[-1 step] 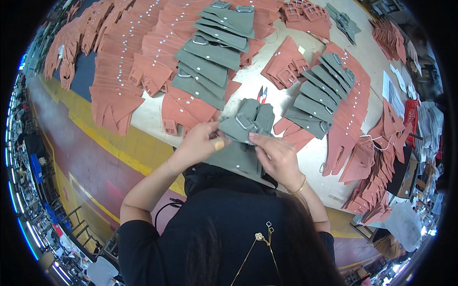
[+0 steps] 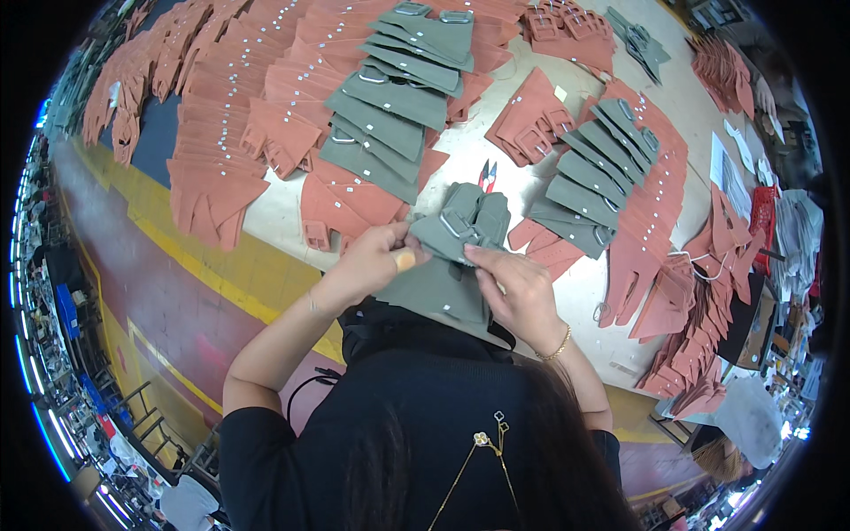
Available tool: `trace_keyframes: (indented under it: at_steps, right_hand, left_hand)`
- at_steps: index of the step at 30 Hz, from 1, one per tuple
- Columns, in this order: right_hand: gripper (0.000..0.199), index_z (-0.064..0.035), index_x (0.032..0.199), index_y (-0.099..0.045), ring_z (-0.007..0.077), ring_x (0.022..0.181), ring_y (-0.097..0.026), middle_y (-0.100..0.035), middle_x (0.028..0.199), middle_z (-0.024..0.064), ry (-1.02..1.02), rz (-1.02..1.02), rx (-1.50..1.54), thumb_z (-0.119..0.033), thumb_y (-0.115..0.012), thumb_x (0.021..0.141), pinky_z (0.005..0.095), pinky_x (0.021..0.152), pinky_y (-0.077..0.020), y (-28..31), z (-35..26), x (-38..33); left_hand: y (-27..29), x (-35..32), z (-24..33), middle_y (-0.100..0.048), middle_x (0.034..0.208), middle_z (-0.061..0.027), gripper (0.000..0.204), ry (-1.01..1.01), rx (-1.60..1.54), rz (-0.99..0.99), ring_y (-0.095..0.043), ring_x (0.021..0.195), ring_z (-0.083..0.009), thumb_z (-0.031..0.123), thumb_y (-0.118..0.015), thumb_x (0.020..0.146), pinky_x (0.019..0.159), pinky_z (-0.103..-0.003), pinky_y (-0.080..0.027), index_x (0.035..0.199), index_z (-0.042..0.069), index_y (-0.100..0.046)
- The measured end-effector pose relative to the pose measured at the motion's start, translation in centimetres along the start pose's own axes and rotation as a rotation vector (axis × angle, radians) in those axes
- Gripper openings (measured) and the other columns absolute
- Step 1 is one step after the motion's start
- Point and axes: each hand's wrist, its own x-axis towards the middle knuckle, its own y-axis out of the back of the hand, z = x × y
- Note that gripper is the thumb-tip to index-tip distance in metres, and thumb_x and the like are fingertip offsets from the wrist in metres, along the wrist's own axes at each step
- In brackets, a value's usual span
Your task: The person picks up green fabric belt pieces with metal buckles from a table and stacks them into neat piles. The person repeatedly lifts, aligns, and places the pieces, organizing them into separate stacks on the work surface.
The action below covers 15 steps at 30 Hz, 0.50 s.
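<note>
Near the table's front edge, I hold a grey-green cut piece with a silver buckle (image 2: 457, 223), of a leather-like sheet material. My left hand (image 2: 376, 257) pinches its left edge between thumb and fingers; a yellow band wraps one finger. At its lower right edge, the fingers of my right hand (image 2: 518, 281) are closed on it. Another folded grey-green piece (image 2: 492, 217) lies against it on the far side. Below my hands, a larger grey-green piece (image 2: 434, 290) with a small white label rests at the table edge. My fingers partly hide the held edges.
Just beyond my hands lie red-handled snips (image 2: 487, 177). Overlapping grey-green buckled pieces (image 2: 376, 133) sit ahead on the left, others (image 2: 593, 173) on the right. Rows of rust-coloured pieces (image 2: 212, 115) surround them on the white table (image 2: 469, 142). A red basket (image 2: 763, 217) stands far right.
The held piece's left tip has shifted slightly right, and my left fingers have moved slightly with it. My right hand keeps its grip almost unmoved.
</note>
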Motion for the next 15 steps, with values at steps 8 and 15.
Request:
trace_keyframes:
  at_steps: [8, 15]
  right_hand:
    - [0.044, -0.0034, 0.121, -0.060, 0.0314, 0.090, -0.065, -0.067, 0.111, 0.0136, -0.041, -0.160, 0.073, -0.009, -0.073, 0.079, 0.0392, 0.081, -0.0521, 1.3, -1.2, 0.7]
    - [0.048, -0.0028, 0.113, -0.061, 0.0303, 0.085, -0.064, -0.062, 0.098, 0.0120, -0.118, -0.363, -0.226, 0.004, -0.064, 0.066, 0.0383, 0.072, -0.0534, 4.0, -2.2, 2.9]
  left_hand:
    - [0.1, 0.9, -2.0, -0.059, 0.122, -0.0185, 0.038, 0.127, -1.059, -0.338, -0.065, 0.106, -0.0273, 0.018, -0.046, 0.098, 0.094, -0.043, -0.056, 0.129, -0.003, -0.046]
    - [-1.0, 0.7, 0.7, -0.055, 0.128, -0.0282, 0.038, 0.250, -0.958, -0.391, -0.062, 0.107, -0.0449, 0.027, -0.045, 0.099, 0.087, -0.047, -0.057, 0.126, 0.000, -0.049]
